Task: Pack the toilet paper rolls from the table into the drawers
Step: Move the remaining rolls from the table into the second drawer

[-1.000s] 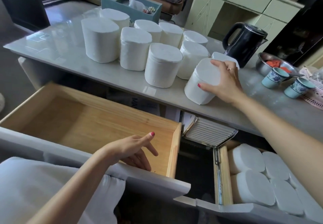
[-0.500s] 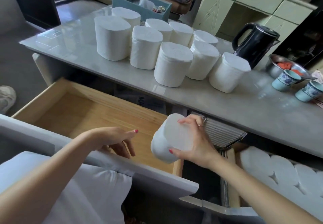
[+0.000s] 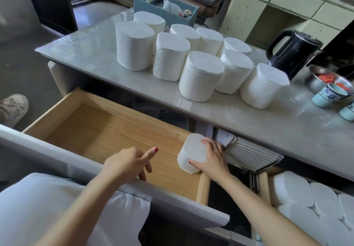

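One toilet paper roll (image 3: 192, 152) is grasped by the right hand (image 3: 213, 158), with the thumb on its near side and the fingers (image 3: 207, 142) over its far side. The roll is held upright at the right end of the open left drawer (image 3: 107, 130), close to the right wall of this drawer; whether it already touches the wooden bottom cannot be told. The left hand (image 3: 130, 162) is seen at 9 o'clock from the roll, apart from it. Its grip is released: nothing is held, the index finger is stretched out and the other fingers are loosely bent above the front edge of the drawer.

On the worktop (image 3: 249, 123), at 12 o'clock from the hands, nine more rolls (image 3: 201, 75) are standing upright in a tight group, several of them touching. A black kettle (image 3: 295, 52) is placed at 2 o'clock, just behind the rightmost roll. At 4 o'clock the right drawer (image 3: 265, 186) is also open, and rolls lying in it (image 3: 310, 201) are packed side by side.
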